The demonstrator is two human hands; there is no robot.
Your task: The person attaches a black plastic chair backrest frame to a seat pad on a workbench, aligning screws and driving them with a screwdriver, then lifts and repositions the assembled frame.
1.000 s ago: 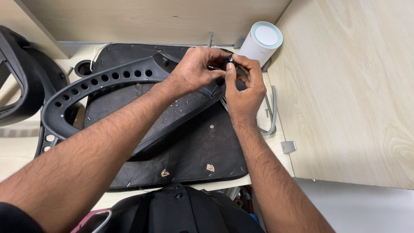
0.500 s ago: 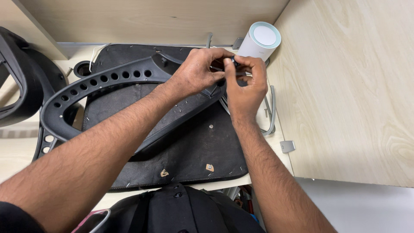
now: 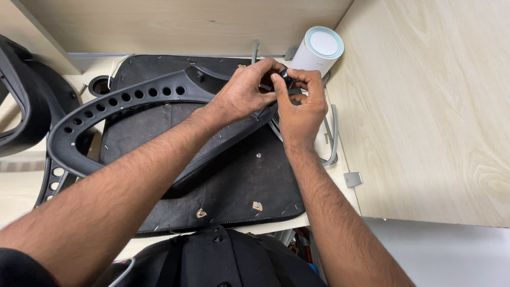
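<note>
Hands meeting above upturned black seat pad [image 3: 212, 180], left hand [image 3: 241, 95] and right hand [image 3: 302, 103] both pinching small black knob [image 3: 286, 78] between fingers, at upper end of perforated black plastic frame [image 3: 122, 101], just beside white cylinder [image 3: 317, 50], light wooden surface [image 3: 425, 117].

Both forearms bare, no watch/rings visible. L hand [image 3: 241, 95] & R hand [image 3: 303, 103] ungloved. Black sleeve [image 3: 24, 268] edge at L upper arm, bottom-left corner.

Perforated frame [image 3: 114, 103]: matt black plastic. Seat underside [image 3: 234, 180]: rough black cloth. Counter [image 3: 425, 122]: smooth pale wood grain. Cylinder [image 3: 317, 51]: smooth white plastic.
</note>
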